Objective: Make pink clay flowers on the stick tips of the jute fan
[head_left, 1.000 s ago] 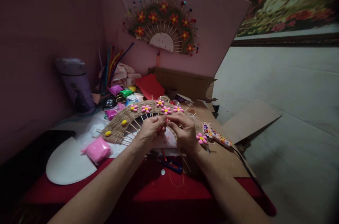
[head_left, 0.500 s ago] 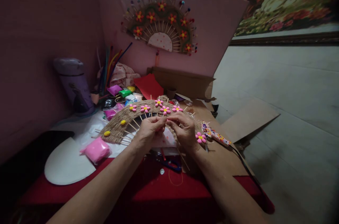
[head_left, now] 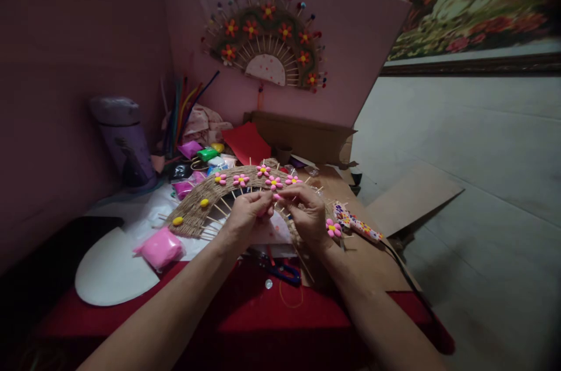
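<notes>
My left hand and my right hand meet over a woven twine fan, their fingers closed in pinches. Between the fingertips shows a small bit of pink clay; its full shape is hidden. The fan is an arch of brown twine on thin sticks. Pink flowers with yellow centres, such as this clay flower, sit along the arch. At its left end are two bare yellow clay dots. A bag of pink clay lies left of my left hand.
A glue gun with a cord lies at right on cardboard. Blue-handled scissors are below my hands. A white half-disc, more clay packets and a purple bottle stand left. A finished fan hangs behind.
My fingertips have shifted slightly against each other, and the pink bit shows a little more between them. The fan and everything around it stay in place.
</notes>
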`<act>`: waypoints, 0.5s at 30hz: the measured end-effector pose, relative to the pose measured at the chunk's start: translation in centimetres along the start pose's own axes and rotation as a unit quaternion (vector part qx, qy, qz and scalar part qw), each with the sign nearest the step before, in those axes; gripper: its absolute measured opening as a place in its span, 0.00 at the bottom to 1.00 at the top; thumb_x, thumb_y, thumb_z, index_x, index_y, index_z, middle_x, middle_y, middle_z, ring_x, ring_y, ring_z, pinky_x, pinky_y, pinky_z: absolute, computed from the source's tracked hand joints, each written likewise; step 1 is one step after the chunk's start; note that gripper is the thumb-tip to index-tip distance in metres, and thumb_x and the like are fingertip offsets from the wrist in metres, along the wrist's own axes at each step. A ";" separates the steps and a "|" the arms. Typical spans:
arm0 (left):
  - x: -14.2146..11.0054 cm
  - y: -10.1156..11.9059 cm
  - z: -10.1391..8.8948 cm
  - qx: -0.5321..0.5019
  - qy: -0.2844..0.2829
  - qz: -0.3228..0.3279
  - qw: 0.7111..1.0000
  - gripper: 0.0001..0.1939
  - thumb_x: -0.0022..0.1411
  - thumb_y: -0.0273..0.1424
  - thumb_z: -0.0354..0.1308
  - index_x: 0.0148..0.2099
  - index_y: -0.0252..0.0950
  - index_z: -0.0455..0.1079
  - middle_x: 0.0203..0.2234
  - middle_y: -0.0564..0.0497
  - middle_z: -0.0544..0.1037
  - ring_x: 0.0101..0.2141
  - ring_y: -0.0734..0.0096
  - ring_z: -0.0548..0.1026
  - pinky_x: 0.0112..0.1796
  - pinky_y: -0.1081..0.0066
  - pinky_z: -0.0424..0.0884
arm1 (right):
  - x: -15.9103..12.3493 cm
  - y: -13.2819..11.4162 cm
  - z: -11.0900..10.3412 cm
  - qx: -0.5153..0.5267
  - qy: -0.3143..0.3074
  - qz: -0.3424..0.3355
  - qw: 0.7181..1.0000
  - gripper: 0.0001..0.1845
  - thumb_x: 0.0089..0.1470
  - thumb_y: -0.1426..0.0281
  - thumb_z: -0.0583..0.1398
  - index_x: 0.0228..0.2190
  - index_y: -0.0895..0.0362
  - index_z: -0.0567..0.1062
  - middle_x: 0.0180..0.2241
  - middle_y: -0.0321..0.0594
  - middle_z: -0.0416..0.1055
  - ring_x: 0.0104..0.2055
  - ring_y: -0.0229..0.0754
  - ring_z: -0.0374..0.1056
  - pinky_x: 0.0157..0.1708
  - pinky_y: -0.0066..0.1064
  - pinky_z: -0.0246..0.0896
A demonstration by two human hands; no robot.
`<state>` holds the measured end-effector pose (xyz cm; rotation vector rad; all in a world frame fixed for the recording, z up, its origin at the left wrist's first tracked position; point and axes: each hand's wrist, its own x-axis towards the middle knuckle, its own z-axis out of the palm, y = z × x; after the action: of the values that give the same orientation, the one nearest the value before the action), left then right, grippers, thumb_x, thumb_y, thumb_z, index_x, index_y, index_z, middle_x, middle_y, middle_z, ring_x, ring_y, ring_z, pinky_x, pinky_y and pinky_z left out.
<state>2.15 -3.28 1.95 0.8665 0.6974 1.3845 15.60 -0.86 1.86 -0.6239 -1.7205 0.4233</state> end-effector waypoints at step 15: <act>-0.2 0.1 0.1 -0.005 0.002 0.002 1.000 0.15 0.42 0.36 0.68 0.24 0.29 0.71 0.12 0.57 0.61 0.16 0.85 0.57 0.18 0.79 0.47 | -0.2 0.0 -0.1 -0.031 -0.012 0.000 0.999 0.03 0.51 0.70 0.62 0.30 0.55 0.75 0.30 0.38 0.71 0.33 0.39 0.66 0.30 0.30 0.61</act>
<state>2.19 -3.49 2.11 0.8579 0.6908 1.3922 15.69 -0.96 1.70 -0.6655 -1.7615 0.3787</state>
